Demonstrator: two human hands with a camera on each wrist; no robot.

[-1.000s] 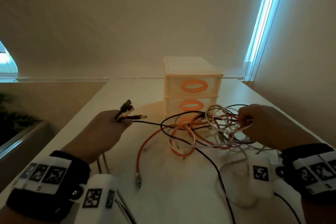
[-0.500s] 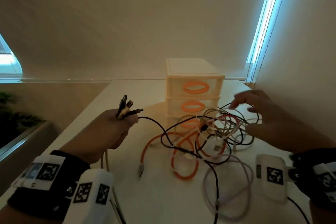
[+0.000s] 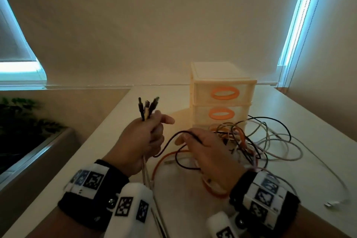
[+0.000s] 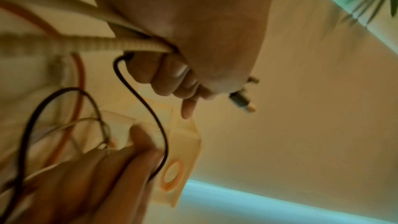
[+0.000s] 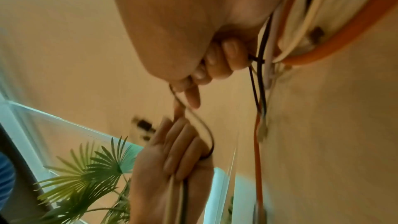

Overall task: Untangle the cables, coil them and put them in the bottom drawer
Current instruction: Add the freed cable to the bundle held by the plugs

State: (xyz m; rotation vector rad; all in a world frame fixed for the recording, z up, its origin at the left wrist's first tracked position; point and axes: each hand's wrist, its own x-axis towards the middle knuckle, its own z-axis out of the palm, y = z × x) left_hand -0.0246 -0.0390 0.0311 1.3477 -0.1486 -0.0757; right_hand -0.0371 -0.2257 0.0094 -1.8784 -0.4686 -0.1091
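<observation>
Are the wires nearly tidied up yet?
Not yet. Done: the left hand grips a few plug ends it gathered. Now: the right hand holds a black cable. Left: the tangle still needs untangling and coiling, and the drawers look closed.

The drawer unit [image 3: 222, 100] stands on the tabletop [image 3: 309, 141] toward its far edge, against the wall. The tangled cables [image 3: 257, 141] lie just before it, spreading toward the right edge. The right hand [image 3: 208, 156] rests on the tangle's left side; the left hand [image 3: 143, 141] is raised just beside it, nearer the left edge, with cable plugs [image 3: 147, 106] sticking up from it.
</observation>
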